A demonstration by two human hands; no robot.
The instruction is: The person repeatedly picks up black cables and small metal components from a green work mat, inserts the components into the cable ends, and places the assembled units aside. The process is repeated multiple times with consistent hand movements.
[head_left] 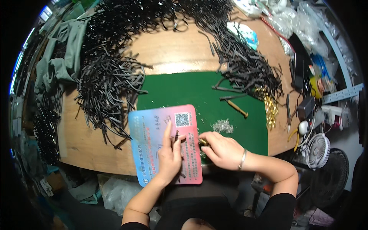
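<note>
My left hand (170,156) is over a pink and blue printed card (149,132), its index finger reaching up the card. A small dark strip (177,135) shows at its thumb and fingertips; its exact kind is too small to make out. Beside the card's right edge, my right hand (226,151) is closed, fingertips around a small brass-coloured piece (203,142). Under the card lies a green mat (172,90). On that mat, beyond my right hand, are a heap of tiny silvery pieces (223,126) and a yellowish stick-like tool (237,109).
Piles of black strips lie to the left (105,84) and right (249,69) on the wooden table (165,50). Gold-coloured pieces (271,113) sit at the mat's right edge. Pliers with yellow handles (293,138) and a white fan (317,150) are at the right.
</note>
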